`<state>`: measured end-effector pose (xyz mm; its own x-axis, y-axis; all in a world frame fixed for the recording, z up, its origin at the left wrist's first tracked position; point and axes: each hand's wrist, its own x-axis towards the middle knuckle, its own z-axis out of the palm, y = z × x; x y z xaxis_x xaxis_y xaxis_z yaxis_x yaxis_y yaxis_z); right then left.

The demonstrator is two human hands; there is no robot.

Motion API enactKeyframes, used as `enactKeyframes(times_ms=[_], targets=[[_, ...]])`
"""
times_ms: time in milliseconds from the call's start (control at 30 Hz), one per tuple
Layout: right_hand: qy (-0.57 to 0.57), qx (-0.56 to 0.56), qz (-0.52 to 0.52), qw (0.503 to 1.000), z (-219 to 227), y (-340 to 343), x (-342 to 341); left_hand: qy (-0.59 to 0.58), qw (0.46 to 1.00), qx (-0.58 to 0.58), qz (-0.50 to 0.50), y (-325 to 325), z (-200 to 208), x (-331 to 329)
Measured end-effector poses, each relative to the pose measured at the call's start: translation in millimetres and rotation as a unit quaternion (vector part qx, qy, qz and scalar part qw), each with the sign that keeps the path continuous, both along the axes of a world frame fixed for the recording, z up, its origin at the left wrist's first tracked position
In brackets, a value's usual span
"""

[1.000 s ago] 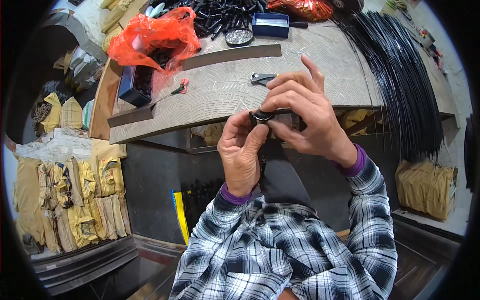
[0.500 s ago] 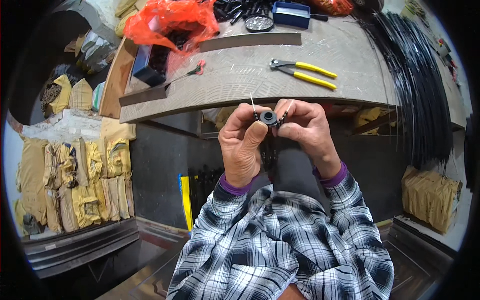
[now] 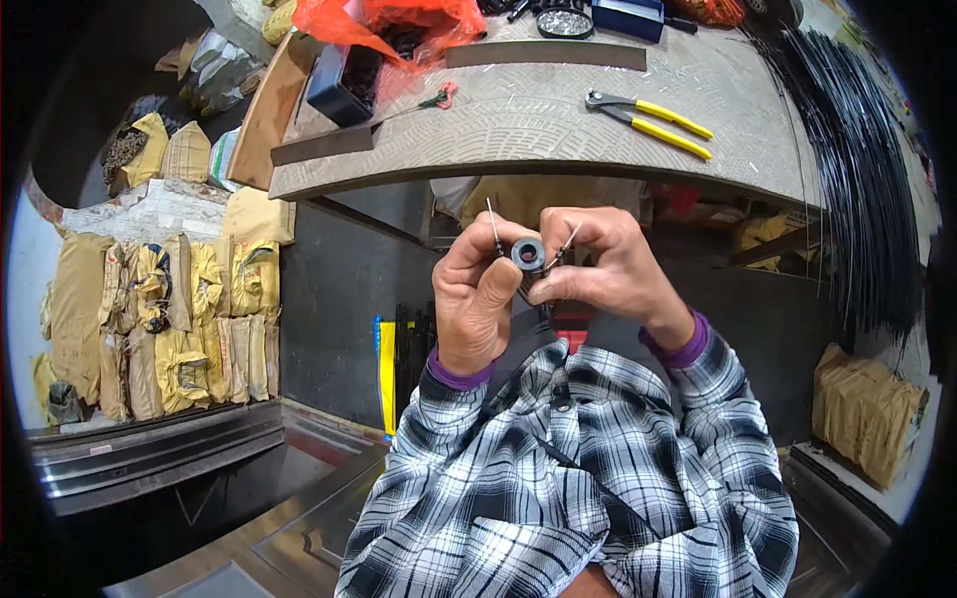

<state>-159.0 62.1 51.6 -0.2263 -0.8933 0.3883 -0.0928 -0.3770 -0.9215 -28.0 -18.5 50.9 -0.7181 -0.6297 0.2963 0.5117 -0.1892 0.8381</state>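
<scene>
In front of my lap, just below the bench edge, I hold up a small black round part (image 3: 527,255) with a hole through its middle. My left hand (image 3: 473,299) is closed on its left side, the thumb pressed near its rim. My right hand (image 3: 613,267) is closed at its right side, thumb and forefinger pinching a thin wire (image 3: 569,239) close to the part. A second wire (image 3: 491,213) sticks up from its left side by my left fingers. Dark bead-like bits sit at the base of both wires.
On the bench (image 3: 498,130) lie yellow-handled pincers (image 3: 653,122), small red-handled scissors (image 3: 441,97) and a flat metal strip (image 3: 543,54). A blue box (image 3: 344,85) stands beside an orange plastic bag (image 3: 399,28). Long black rods (image 3: 852,179) hang over the right side.
My view has shifted, so the bench sits higher and further right. The round part has turned slightly, and its hole faces me more openly. Both hands keep their hold.
</scene>
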Motion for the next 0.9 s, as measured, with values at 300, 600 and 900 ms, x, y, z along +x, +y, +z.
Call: enactKeyframes(times_ms=[300,600,900], targets=[[0.028,0.023,0.055,0.998,4.1,-9.0,6.6,0.006,1.0,0.011,0.016,2.1,1.1,13.7],[0.001,0.01,0.218,0.976,10.3,-19.3,-3.7,0.006,0.999,-0.026,-0.036,-5.4,-4.5,25.8],[0.171,-0.095,-0.125,0.973,1.2,-16.6,22.4,0.006,1.0,0.024,0.007,-9.4,-10.3,29.7]])
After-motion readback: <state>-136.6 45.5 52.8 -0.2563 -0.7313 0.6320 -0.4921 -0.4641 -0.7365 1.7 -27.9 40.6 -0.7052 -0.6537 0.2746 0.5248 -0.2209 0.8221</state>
